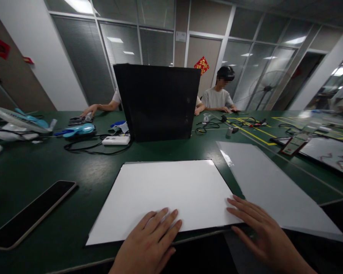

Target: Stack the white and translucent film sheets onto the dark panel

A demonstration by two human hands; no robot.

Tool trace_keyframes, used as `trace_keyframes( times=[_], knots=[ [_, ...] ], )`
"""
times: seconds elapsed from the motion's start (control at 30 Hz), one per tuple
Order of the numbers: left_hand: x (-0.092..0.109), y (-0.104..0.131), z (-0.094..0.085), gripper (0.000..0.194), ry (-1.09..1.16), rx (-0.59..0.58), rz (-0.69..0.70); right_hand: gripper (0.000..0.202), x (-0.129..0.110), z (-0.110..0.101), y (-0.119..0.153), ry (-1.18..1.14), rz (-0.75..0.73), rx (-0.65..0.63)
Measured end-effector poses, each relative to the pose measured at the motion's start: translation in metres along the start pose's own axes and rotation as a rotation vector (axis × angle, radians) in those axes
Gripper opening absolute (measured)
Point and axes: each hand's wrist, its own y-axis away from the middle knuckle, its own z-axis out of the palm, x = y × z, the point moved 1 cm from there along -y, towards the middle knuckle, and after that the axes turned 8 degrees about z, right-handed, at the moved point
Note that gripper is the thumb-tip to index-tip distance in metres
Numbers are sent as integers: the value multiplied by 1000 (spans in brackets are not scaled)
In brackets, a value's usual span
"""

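Observation:
A white sheet (165, 186) lies flat on the green table in front of me, with a thin dark edge showing beneath it along the sides and front. My left hand (151, 238) rests on its front edge, fingers stretched out and slightly apart. At the right front corner is my right hand (260, 228), its fingertips on the white surface and the thumb below the edge. Neither hand grips anything. Beside the right hand lies a greyish translucent sheet (270, 182), running from the middle of the table toward the front right.
A phone (31, 215) lies at left. Beyond the sheet stands a large black panel (160, 102). Cables, a white power strip (116, 140) and blue items (80, 130) lie left of it. Across the table sits a person (218, 95); another person's hand (90, 110) shows farther left.

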Motion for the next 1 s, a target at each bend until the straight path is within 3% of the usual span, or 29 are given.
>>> trace_keyframes(
  times=[0.27,0.57,0.7,0.8,1.0],
  knots=[
    [-1,3,5,66,121,-52,-49,45,6,14,4,-11,25,-21],
    [-37,-2,-4,64,268,-68,-145,40,-1,39,-39,-133,151,-108],
    [-44,-1,0,60,269,-43,-167,47,-2,37,-43,-112,169,-98],
    [-40,1,4,64,235,-34,-153,61,7,27,-24,-66,219,-36],
    [-35,4,3,66,220,-30,-131,87,51,9,53,216,268,6]
  ],
)
